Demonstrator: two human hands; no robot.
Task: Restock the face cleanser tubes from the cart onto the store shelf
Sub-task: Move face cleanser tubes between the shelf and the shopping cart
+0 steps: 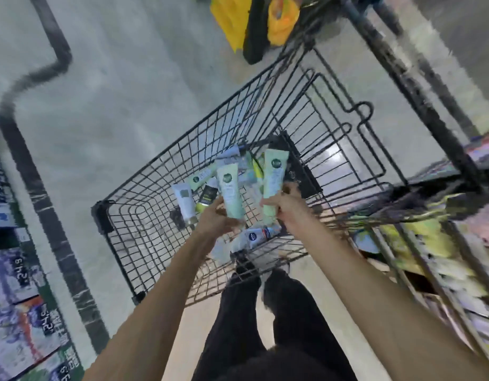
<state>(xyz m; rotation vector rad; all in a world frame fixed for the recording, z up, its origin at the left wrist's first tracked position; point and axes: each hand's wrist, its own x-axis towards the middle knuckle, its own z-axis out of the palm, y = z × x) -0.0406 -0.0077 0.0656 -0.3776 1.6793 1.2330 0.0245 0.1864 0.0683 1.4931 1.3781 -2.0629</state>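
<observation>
Picking tubes out of the cart, one in each hand.

From the head camera I see my left hand [214,220] gripping a mint tube [231,192] by its lower end above the cart [119,215], and my right hand [288,209] clamped on a pale green tube [273,180] just beside it. More tubes lie on the cart floor under both hands, a white tube [185,200] toward the cart's left wall. The shelf [430,243] stands right of the cart, blurred, so I think its gaps can't be read. This is the pickup step; next I'd lift both clear of the cart's rim and swing right.
</observation>
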